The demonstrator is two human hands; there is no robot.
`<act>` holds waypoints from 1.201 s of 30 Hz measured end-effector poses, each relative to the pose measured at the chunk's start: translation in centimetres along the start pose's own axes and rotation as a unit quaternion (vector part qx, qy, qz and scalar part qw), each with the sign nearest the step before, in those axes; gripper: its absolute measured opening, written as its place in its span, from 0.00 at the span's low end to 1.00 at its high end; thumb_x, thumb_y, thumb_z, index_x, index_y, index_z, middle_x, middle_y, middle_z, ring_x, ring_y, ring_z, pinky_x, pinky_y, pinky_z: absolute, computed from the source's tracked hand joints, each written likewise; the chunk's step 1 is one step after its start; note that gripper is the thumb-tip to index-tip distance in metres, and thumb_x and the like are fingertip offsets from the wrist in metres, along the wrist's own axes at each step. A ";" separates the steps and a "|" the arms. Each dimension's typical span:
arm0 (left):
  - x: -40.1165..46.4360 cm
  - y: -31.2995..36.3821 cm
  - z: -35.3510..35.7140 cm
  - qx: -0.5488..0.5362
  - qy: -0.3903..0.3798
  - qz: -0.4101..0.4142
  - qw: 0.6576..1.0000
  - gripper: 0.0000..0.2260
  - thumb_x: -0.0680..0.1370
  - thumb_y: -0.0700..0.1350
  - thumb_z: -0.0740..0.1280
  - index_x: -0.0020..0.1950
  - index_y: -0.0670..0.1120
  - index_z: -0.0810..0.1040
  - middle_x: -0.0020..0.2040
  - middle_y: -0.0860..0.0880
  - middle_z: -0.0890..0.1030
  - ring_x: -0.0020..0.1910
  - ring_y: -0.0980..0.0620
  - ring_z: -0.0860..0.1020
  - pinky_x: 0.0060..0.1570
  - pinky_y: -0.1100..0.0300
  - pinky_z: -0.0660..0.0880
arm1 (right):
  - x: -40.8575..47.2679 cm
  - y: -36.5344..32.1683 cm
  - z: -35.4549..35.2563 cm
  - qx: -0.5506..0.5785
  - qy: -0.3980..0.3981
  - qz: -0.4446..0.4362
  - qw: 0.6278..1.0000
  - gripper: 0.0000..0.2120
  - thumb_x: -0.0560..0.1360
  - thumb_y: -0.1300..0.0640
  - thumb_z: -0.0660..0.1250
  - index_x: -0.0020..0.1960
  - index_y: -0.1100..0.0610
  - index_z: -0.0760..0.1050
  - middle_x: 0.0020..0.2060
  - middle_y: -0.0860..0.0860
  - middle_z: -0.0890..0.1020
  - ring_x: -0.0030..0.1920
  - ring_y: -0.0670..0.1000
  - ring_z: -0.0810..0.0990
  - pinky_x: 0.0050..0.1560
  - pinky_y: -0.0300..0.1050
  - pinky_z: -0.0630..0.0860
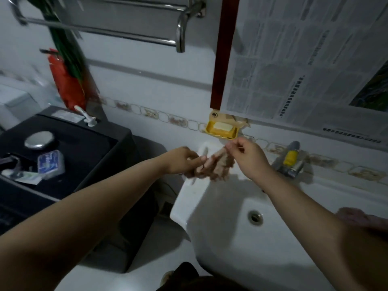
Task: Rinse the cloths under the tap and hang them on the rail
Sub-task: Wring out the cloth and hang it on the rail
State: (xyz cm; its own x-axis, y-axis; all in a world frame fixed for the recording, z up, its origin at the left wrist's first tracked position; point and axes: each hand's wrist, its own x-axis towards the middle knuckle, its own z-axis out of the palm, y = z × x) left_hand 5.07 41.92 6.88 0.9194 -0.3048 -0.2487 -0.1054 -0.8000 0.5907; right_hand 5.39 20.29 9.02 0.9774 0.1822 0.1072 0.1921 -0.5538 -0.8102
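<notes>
- Above the sink's (pixel 210 217) left rear corner: a pinkish-brown cloth (pixel 212 166), bunched and blurred, was held between both hands, clear of the basin.
- Left hand (pixel 182 160): closed on the cloth's left side, fingers curled around it.
- Right hand (pixel 247 158): thumb and fingers pinched on the cloth's upper edge.
- Second cloth (pixel 363 219): pinkish, lay on the sink's right rim, partly behind the right forearm.
- Tap (pixel 290 160): stood at the back of the sink, right of the hands, with a yellow band on it; whether water ran could not be told.
- Rail (pixel 100 32): chrome, double-barred, on the wall upper left, well apart from the cloth.
- Soap dish (pixel 221 129): yellow, fixed to the wall just above the hands, holding a pale bar.
- Newspaper (pixel 315 59): covered the wall upper right.
- Black cabinet (pixel 94 143): left of the sink, carrying a metal disc (pixel 39 139) and a small blue box (pixel 50 162).
</notes>
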 end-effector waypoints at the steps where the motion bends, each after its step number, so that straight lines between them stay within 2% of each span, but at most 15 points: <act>1: -0.4 -0.8 -0.9 -0.016 0.012 0.005 1.000 0.25 0.76 0.68 0.57 0.61 0.53 0.78 0.62 0.48 0.76 0.60 0.50 0.76 0.66 0.52 0.69 | 0.5 -1.3 0.8 0.002 0.008 -0.026 1.000 0.08 0.78 0.53 0.64 0.45 0.57 0.76 0.35 0.46 0.77 0.36 0.42 0.74 0.39 0.39 0.67; 4: -1.3 -1.7 -3.2 -0.188 0.016 0.071 0.980 0.19 0.78 0.58 0.65 0.65 0.50 0.74 0.65 0.48 0.75 0.64 0.53 0.74 0.64 0.59 0.70 | 1.9 -4.8 3.0 0.030 0.023 -0.068 0.997 0.09 0.77 0.54 0.66 0.39 0.54 0.73 0.29 0.46 0.74 0.29 0.39 0.72 0.32 0.32 0.65; 8: -1.7 -1.1 -4.8 -0.305 0.060 0.130 0.941 0.11 0.75 0.40 0.71 0.54 0.35 0.77 0.48 0.42 0.81 0.48 0.53 0.80 0.53 0.59 0.77 | 3.3 -7.9 5.0 0.033 0.029 -0.076 0.996 0.06 0.76 0.52 0.67 0.41 0.49 0.77 0.34 0.47 0.80 0.34 0.41 0.76 0.38 0.36 0.72; 10: -1.7 -1.3 -5.9 -0.303 0.093 0.149 0.937 0.07 0.76 0.41 0.70 0.49 0.37 0.79 0.42 0.48 0.81 0.43 0.56 0.80 0.47 0.64 0.76 | 3.7 -9.3 5.3 0.046 0.027 -0.067 0.996 0.07 0.76 0.49 0.66 0.45 0.52 0.77 0.35 0.47 0.80 0.35 0.41 0.77 0.38 0.38 0.73; 13: -1.8 -2.3 -7.8 -0.345 0.114 0.160 0.918 0.09 0.80 0.45 0.65 0.46 0.40 0.80 0.42 0.47 0.80 0.44 0.53 0.78 0.49 0.60 0.74 | 4.5 -10.8 4.5 0.038 -0.048 -0.001 0.998 0.21 0.72 0.37 0.64 0.49 0.54 0.77 0.40 0.54 0.82 0.41 0.49 0.79 0.44 0.45 0.74; 16: -1.6 -3.3 -9.4 -0.312 0.181 0.152 0.920 0.07 0.80 0.48 0.64 0.44 0.50 0.79 0.41 0.52 0.79 0.43 0.53 0.77 0.48 0.57 0.73 | 5.2 -11.5 4.0 0.085 -0.148 0.048 0.984 0.10 0.74 0.48 0.69 0.44 0.55 0.79 0.36 0.59 0.79 0.37 0.56 0.76 0.40 0.51 0.71; 18: -1.7 -3.4 -9.8 -0.270 0.277 0.120 0.914 0.03 0.79 0.51 0.64 0.50 0.53 0.75 0.43 0.54 0.76 0.41 0.54 0.77 0.45 0.59 0.73 | 5.7 -12.0 4.7 0.181 -0.109 0.073 0.975 0.05 0.76 0.55 0.68 0.45 0.57 0.78 0.37 0.57 0.81 0.39 0.57 0.79 0.44 0.51 0.76; 19: -1.9 -3.5 -9.9 -0.286 0.301 0.117 0.902 0.08 0.77 0.54 0.66 0.51 0.53 0.72 0.44 0.54 0.76 0.41 0.53 0.78 0.43 0.58 0.75 | 5.9 -12.4 5.2 0.232 -0.078 0.084 0.966 0.05 0.76 0.56 0.67 0.46 0.58 0.78 0.38 0.57 0.82 0.41 0.56 0.81 0.46 0.50 0.78; 22: -2.4 -3.4 -9.3 -0.312 0.195 0.161 0.916 0.17 0.69 0.59 0.71 0.49 0.52 0.71 0.44 0.54 0.77 0.41 0.54 0.80 0.45 0.56 0.78 | 6.4 -14.2 6.9 0.350 -0.038 0.113 0.929 0.09 0.77 0.54 0.66 0.46 0.61 0.76 0.34 0.57 0.82 0.35 0.54 0.82 0.39 0.46 0.81; 25: -2.4 -3.8 -10.4 -0.279 0.155 0.138 0.938 0.12 0.70 0.47 0.76 0.47 0.51 0.75 0.42 0.53 0.80 0.42 0.54 0.80 0.45 0.56 0.78 | 7.2 -15.5 7.6 0.359 -0.051 0.130 0.923 0.13 0.77 0.53 0.66 0.48 0.64 0.78 0.34 0.58 0.83 0.35 0.55 0.83 0.38 0.48 0.81; 27: -2.3 -4.8 -12.4 -0.287 0.166 0.132 0.934 0.05 0.73 0.41 0.74 0.43 0.48 0.78 0.37 0.51 0.80 0.35 0.58 0.78 0.40 0.60 0.77 | 8.1 -15.7 7.4 0.353 -0.045 0.111 0.928 0.08 0.78 0.58 0.65 0.46 0.62 0.78 0.35 0.57 0.84 0.36 0.53 0.83 0.40 0.48 0.82; 30: -2.3 -6.9 -14.7 -0.311 0.364 0.083 0.874 0.05 0.79 0.40 0.65 0.46 0.45 0.80 0.38 0.51 0.80 0.36 0.59 0.78 0.43 0.60 0.76 | 9.3 -15.0 6.6 0.223 0.117 -0.004 0.968 0.05 0.78 0.57 0.65 0.44 0.55 0.78 0.37 0.47 0.81 0.41 0.47 0.80 0.45 0.39 0.77; 33: -3.2 -8.2 -13.8 -0.150 0.598 0.143 0.774 0.09 0.79 0.39 0.58 0.52 0.41 0.78 0.49 0.50 0.77 0.49 0.54 0.74 0.50 0.66 0.71 | 7.7 -14.1 7.2 0.027 0.313 -0.258 0.914 0.05 0.79 0.55 0.62 0.47 0.54 0.74 0.38 0.45 0.78 0.36 0.40 0.73 0.36 0.34 0.69; 34: -2.9 -8.8 -13.1 -0.046 0.576 0.169 0.799 0.09 0.77 0.39 0.58 0.52 0.40 0.77 0.50 0.49 0.76 0.50 0.51 0.73 0.50 0.63 0.69 | 7.4 -13.4 7.8 -0.063 0.316 -0.307 0.895 0.06 0.80 0.55 0.61 0.48 0.55 0.75 0.38 0.48 0.79 0.36 0.42 0.73 0.35 0.38 0.69; 36: -2.1 -10.0 -12.0 0.148 0.302 0.093 0.937 0.09 0.75 0.42 0.61 0.53 0.44 0.77 0.52 0.45 0.78 0.50 0.46 0.75 0.48 0.56 0.70 | 7.3 -12.4 8.8 -0.223 0.112 -0.223 0.942 0.08 0.79 0.53 0.60 0.49 0.55 0.75 0.38 0.51 0.79 0.38 0.50 0.76 0.36 0.44 0.70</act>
State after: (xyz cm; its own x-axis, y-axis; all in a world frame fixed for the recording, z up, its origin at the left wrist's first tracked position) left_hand 8.76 56.76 10.71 0.9121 -0.1770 0.3697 -0.3038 -0.8974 0.3200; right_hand 9.40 35.62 14.82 0.7749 0.3289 0.5397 0.5571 -0.7588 -0.3375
